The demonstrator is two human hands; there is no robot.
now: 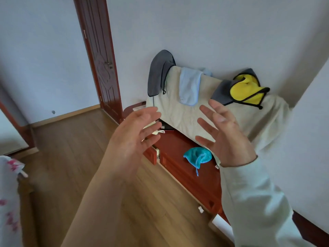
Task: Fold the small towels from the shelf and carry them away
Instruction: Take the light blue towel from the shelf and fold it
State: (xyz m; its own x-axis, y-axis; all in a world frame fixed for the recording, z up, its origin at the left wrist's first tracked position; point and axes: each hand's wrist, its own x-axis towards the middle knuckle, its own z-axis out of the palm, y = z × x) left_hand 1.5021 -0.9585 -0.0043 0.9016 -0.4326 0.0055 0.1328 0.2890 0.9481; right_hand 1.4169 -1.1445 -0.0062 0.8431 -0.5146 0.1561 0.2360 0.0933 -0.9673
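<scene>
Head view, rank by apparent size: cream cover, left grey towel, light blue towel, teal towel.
1. cream cover
2. left grey towel and light blue towel: too alike to rank
3. teal towel: smallest, though bunched up and nearer the camera

Seeing left hand [135, 134] and right hand [227, 134] raised, palms facing, fingers [149, 111] spread. Behind: grey towel [158, 72], light blue towel [189, 86] and yellow towel [247, 90] draped over cream cover [178, 113]. Teal towel [197, 155] lying on red-brown shelf [175, 144].
</scene>
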